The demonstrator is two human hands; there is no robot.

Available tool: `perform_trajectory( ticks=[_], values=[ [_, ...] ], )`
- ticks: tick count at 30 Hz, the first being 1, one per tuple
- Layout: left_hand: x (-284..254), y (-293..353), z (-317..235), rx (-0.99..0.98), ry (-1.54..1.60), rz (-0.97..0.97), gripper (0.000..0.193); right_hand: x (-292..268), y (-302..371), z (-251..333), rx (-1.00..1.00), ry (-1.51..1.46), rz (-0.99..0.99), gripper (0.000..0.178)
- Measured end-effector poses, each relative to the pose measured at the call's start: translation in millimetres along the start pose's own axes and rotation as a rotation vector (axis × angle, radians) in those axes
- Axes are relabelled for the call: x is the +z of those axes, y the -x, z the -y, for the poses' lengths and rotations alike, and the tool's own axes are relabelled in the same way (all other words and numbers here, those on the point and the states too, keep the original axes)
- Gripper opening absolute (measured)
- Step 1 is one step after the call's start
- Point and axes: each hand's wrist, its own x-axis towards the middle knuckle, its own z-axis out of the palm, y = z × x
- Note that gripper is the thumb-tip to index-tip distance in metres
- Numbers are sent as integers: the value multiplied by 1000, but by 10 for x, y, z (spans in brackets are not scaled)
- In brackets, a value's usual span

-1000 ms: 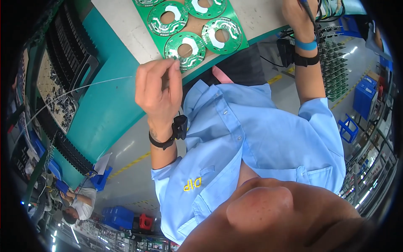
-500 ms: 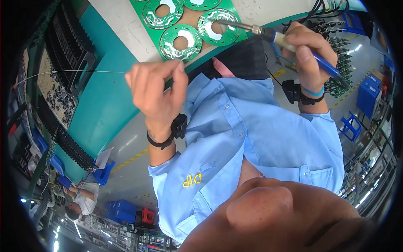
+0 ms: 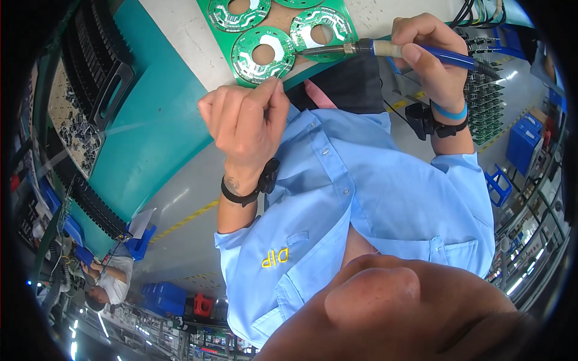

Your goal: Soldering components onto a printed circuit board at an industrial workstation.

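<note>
My right hand grips a soldering iron with a blue and pale handle. Its metal tip points left and meets the right rim of a round green circuit board, or hovers just over it. Just below that board, my left hand is closed in a pinch on thin solder wire, whose length trails left as a faint blur. The wire's end at the fingertips is too small to make out. Another round board lies to the right in the same green panel, partly behind the iron.
Black slotted racks and a tray of small parts stand on the green bench mat at left. Stacked green boards stand right, below black cables. Another person sits far lower left.
The iron's tip has moved left and down from the right board to the left one. My left hand has moved right and slightly up, nearer the tip. The boards shift slightly in view.
</note>
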Motion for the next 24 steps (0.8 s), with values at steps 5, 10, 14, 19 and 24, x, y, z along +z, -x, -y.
perform_trajectory(
  ticks=[5, 10, 14, 19, 24],
  values=[
    [12, -16, -6, -6, 14, -14, 25, -65, -64, 3, 13, 40, 41, 19],
    [13, 60, 13, -28, -22, -23, 26, 179, -278, 45, 234, -160, -32, 23],
    [59, 6, 19, -10, -1, -36, 26, 118, -531, -730, -607, -890, 262, 20],
    [70, 9, 4, -17, -27, -37, 27, 113, -594, -665, -511, -923, 294, 19],
    [71, 13, 12, -9, -46, -46, 27, -86, -446, -48, -152, 136, 328, 18]
  ],
)
